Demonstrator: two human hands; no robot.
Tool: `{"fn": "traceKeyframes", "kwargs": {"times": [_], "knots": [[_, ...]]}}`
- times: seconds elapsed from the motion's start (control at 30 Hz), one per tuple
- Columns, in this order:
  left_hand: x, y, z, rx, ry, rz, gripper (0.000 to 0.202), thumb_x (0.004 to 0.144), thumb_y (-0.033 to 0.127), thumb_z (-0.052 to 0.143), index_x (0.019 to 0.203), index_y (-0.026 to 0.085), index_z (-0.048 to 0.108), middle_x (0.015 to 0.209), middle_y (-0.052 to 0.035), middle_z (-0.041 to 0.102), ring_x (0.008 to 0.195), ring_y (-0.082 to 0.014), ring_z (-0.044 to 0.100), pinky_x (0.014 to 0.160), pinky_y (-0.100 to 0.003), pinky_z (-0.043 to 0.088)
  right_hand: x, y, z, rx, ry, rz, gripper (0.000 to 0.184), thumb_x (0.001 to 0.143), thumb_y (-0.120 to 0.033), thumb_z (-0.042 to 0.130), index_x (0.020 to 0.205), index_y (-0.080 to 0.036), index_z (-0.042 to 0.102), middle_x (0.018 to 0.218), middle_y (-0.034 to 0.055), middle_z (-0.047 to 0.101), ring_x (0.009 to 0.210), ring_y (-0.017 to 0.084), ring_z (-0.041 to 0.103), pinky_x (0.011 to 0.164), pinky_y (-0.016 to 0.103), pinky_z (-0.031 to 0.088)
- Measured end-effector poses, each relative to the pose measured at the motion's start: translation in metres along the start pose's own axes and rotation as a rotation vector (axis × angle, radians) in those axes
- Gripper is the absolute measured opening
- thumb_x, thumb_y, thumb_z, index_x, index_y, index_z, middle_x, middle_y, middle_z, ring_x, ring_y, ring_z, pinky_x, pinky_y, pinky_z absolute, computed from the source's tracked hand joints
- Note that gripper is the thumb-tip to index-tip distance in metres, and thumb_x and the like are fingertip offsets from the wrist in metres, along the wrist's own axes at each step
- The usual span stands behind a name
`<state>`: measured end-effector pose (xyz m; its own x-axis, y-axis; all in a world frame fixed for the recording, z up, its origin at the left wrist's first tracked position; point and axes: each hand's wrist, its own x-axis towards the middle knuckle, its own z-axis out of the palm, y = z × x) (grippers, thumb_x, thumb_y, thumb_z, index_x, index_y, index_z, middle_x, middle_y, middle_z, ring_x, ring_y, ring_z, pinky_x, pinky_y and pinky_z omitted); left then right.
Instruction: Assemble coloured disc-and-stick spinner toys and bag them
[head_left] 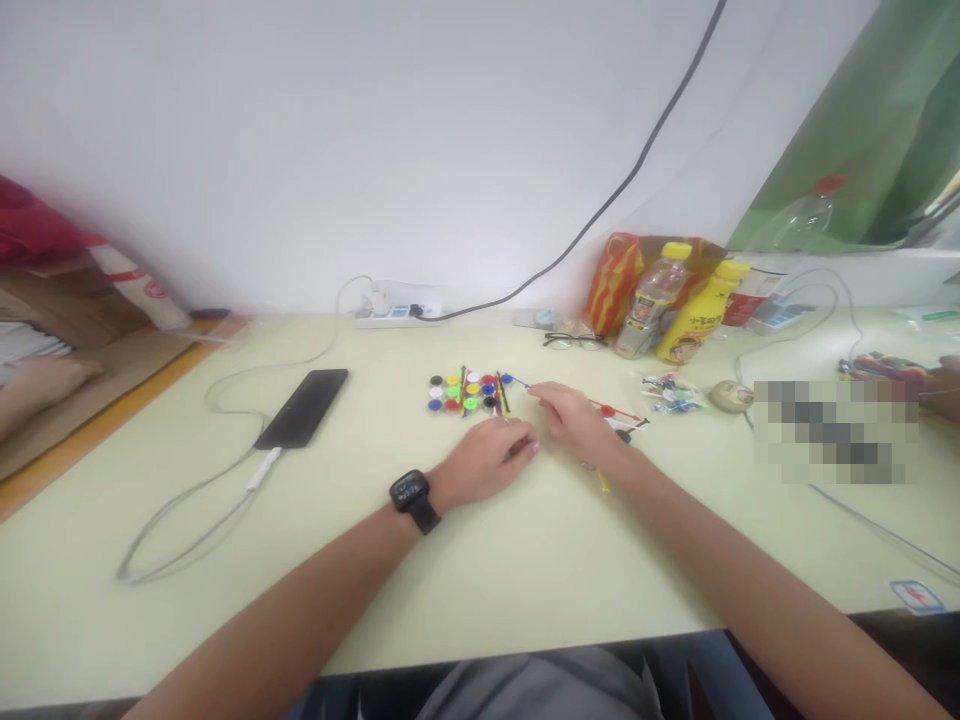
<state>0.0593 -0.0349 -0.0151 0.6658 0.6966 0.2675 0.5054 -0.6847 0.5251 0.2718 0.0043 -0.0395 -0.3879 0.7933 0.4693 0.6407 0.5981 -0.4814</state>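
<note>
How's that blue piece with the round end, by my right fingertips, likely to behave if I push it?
The blue piece is probably light, since its stem looks very thin. That thinness may also let it bend a little. Its round end looks disc-like, so a sideways push might swivel it rather than roll it.

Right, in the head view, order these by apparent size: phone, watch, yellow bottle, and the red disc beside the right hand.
1. Phone and yellow bottle: too alike to rank
2. Watch, strap included
3. Red disc
</note>
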Motion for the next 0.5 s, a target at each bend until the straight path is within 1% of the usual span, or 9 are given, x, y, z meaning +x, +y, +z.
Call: {"fn": "traceKeyframes", "kwargs": {"times": [0.17, 0.33, 0.43, 0.5], "knots": [[0.0, 0.0, 0.0, 0.01, -0.005, 0.003, 0.023, 0.104, 0.031, 0.044, 0.09, 0.021, 0.059, 0.083, -0.0026, 0.062, 0.078, -0.0196, 0.057, 0.071, -0.032, 0.041, 0.0, -0.001, -0.001, -0.034, -0.015, 0.017, 0.05, 0.083, 0.003, 0.041, 0.117, -0.019, 0.07, 0.118, 0.0119, 0.073, 0.114, 0.026, 0.067, 0.102, 0.045, 0.052], [0.0, 0.002, -0.001, -0.002, -0.005, -0.004, 0.022, 0.103, 0.03, 0.046, 0.09, 0.021, 0.061, 0.082, -0.0024, 0.063, 0.077, -0.0193, 0.057, 0.07, -0.032, 0.041, 0.0, -0.003, -0.004, -0.089, -0.032, 0.025, 0.051, 0.08, 0.004, 0.041, 0.115, -0.02, 0.069, 0.117, 0.0106, 0.073, 0.114, 0.026, 0.066, 0.101, 0.044, 0.053], [0.0, 0.003, -0.002, -0.026, -0.008, -0.029, 0.021, 0.102, 0.031, 0.049, 0.09, 0.021, 0.063, 0.079, -0.0022, 0.063, 0.073, -0.0186, 0.057, 0.068, -0.031, 0.04, 0.001, -0.005, -0.011, -0.135, -0.018, 0.039, 0.045, 0.079, 0.003, 0.043, 0.108, -0.019, 0.069, 0.113, 0.0122, 0.073, 0.111, 0.027, 0.065, 0.098, 0.042, 0.052], [-0.001, 0.002, -0.002, -0.054, 0.002, -0.053, 0.022, 0.102, 0.032, 0.05, 0.089, 0.02, 0.064, 0.078, -0.002, 0.063, 0.072, -0.0178, 0.056, 0.066, -0.031, 0.04, 0.0, -0.006, -0.019, -0.169, 0.015, 0.053, 0.036, 0.08, 0.001, 0.044, 0.099, -0.018, 0.069, 0.105, 0.0124, 0.073, 0.105, 0.028, 0.066, 0.094, 0.041, 0.051]]}}
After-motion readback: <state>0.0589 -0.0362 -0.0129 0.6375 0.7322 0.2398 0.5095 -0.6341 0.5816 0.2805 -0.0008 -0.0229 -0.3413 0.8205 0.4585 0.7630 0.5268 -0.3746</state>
